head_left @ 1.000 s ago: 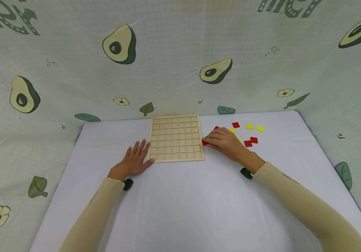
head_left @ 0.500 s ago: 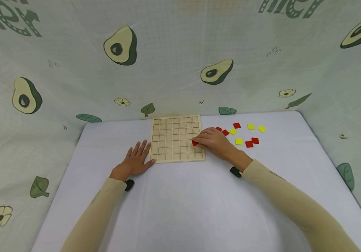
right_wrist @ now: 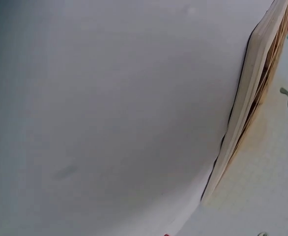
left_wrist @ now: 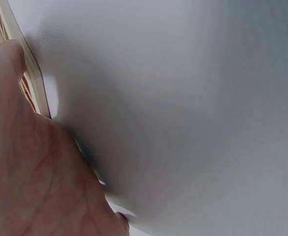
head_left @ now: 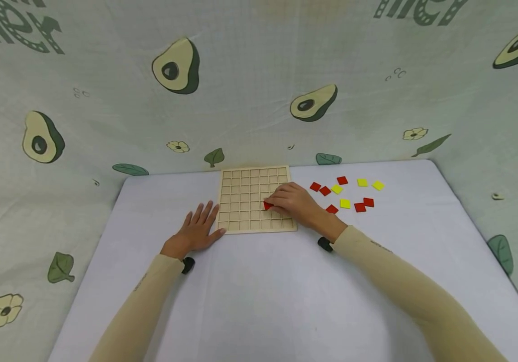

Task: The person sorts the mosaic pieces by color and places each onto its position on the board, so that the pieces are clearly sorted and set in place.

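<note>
A pale wooden grid board (head_left: 240, 206) with raised square cells lies flat on the white table. Over its right part, my right hand (head_left: 296, 202) pinches a red square tile (head_left: 268, 205) between thumb and fingers; whether the tile touches the board I cannot tell. My left hand (head_left: 196, 231) rests flat with spread fingers, its thumb and fingertips at the board's left edge. In the left wrist view, the thumb of the left hand (left_wrist: 41, 177) lies against the board's edge (left_wrist: 34, 81). The right wrist view has the board's side (right_wrist: 254, 73) but not the held tile.
Right of the board lie several loose red tiles (head_left: 342, 180) and several yellow tiles (head_left: 345, 203). The white table (head_left: 259, 296) stretches toward me. A patterned cloth (head_left: 249, 100) hangs behind the table's back edge.
My right hand has moved left with the red tile, from beside the board's right edge to over its cells. More loose tiles have come into sight behind it. The left hand stays in place.
</note>
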Demonstrator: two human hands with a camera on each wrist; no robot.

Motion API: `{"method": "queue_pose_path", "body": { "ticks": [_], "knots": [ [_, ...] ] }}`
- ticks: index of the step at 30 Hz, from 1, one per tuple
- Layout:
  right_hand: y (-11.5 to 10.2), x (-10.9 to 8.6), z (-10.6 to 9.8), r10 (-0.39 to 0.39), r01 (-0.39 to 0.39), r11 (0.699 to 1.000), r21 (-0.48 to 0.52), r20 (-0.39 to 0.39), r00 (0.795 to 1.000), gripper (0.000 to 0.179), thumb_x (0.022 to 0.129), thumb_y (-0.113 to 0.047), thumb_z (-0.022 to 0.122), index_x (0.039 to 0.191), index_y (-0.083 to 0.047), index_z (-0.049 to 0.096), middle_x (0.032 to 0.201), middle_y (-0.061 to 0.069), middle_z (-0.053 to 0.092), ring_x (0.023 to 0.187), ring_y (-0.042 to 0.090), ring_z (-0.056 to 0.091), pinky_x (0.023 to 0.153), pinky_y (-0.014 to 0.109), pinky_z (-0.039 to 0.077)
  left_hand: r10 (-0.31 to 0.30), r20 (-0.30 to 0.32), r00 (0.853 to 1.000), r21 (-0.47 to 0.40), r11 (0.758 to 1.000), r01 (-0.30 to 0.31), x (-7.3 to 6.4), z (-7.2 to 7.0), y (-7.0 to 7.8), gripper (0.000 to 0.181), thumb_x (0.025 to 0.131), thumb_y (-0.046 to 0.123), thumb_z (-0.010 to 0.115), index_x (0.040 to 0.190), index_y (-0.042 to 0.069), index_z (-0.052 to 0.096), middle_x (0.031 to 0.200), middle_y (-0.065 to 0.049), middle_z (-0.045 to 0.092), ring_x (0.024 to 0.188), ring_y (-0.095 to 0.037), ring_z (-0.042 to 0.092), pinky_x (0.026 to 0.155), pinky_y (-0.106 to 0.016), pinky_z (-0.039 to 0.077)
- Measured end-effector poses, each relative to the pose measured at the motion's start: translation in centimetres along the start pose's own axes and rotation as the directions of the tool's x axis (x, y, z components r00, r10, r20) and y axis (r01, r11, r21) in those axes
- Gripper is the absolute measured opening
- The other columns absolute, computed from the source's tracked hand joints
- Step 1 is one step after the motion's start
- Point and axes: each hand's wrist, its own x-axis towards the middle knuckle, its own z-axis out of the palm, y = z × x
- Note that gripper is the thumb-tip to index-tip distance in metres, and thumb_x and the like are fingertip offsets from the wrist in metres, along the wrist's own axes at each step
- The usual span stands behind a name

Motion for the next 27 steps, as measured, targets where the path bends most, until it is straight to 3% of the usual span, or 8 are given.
{"method": "queue_pose_path", "body": {
  "ticks": [12,21,27],
  "knots": [
    [-0.8,2.8,2.0,0.028,-0.029,0.999,-0.028,-0.017,0.999,0.026,0.088,-0.018,0.087,0.113,-0.009,0.083,0.101,0.000,0.081,0.099,0.021,0.071,0.098,0.040,0.056,-0.021,0.014,1.000,0.010,1.000,0.020,0.0,-0.2,0.2,0.087,0.111,0.052,0.043,0.170,0.006,0.000,0.177,-0.019,-0.010,0.162,-0.042,-0.012,0.128,-0.063,-0.005],
    [-2.0,4.9,3.2,0.118,-0.117,0.993,-0.022,0.067,0.991,0.027,0.092,-0.020,0.083,0.117,-0.009,0.081,0.108,0.002,0.081,0.109,0.023,0.070,0.101,0.040,0.054,-0.038,0.029,0.999,0.013,0.999,0.037,-0.5,-0.7,0.8,0.088,0.110,0.059,0.040,0.171,0.009,0.001,0.178,-0.016,-0.009,0.163,-0.041,-0.012,0.129,-0.062,-0.006],
    [-2.5,6.0,4.0,0.176,-0.176,0.984,-0.012,0.149,0.973,0.029,0.097,-0.023,0.079,0.122,-0.009,0.080,0.114,0.003,0.080,0.114,0.023,0.069,0.104,0.040,0.052,-0.044,0.034,0.998,0.040,0.998,0.042,-0.6,-0.8,1.1,0.087,0.110,0.057,0.040,0.171,0.008,0.000,0.178,-0.016,-0.009,0.163,-0.040,-0.011,0.129,-0.061,-0.005]
  ]
}}
